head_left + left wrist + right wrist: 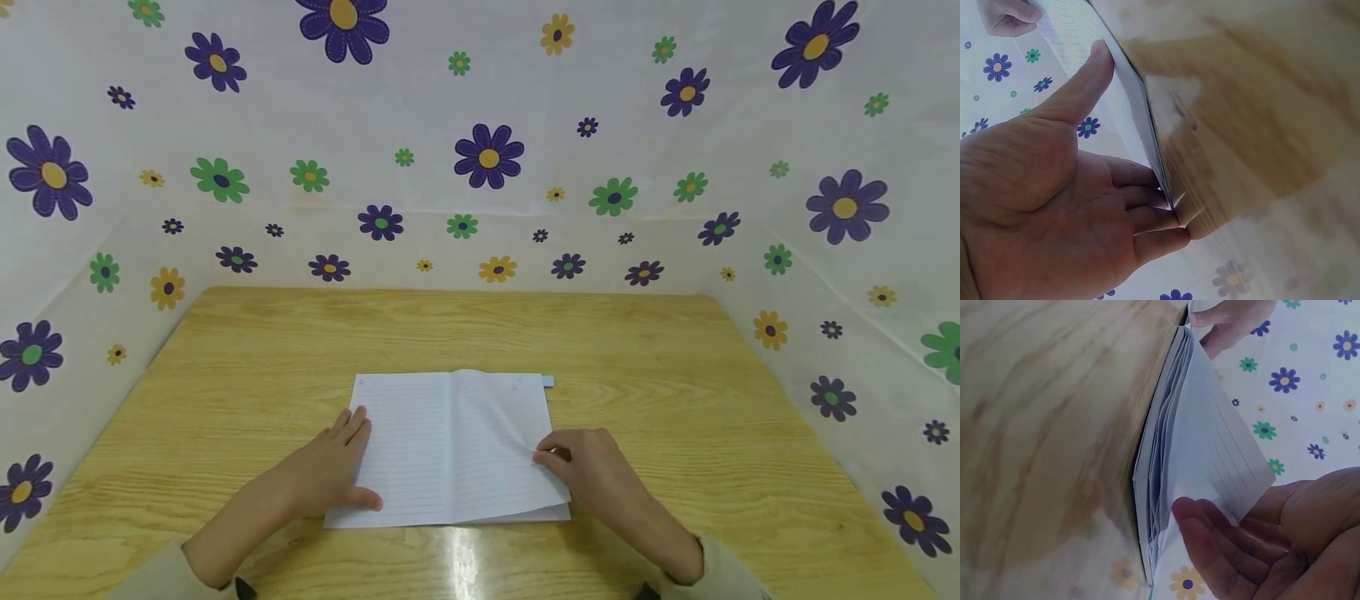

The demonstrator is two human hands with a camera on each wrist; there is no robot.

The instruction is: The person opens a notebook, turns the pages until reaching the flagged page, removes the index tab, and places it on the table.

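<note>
Hands (330,468) (596,471) touch notebook (405,454) (sleeves (716,575) cropped)

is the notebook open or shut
Open: the notebook lies spread on the table, lined pages showing either side of the fold, and the right hand holds one page raised.

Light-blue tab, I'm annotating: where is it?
In the head view, the light-blue tab juts from the upper-right edge of the white lined notebook, beyond the right hand.

The notebook (412,454) lies on the table (637,358), cloth (405,100) behind.
</note>
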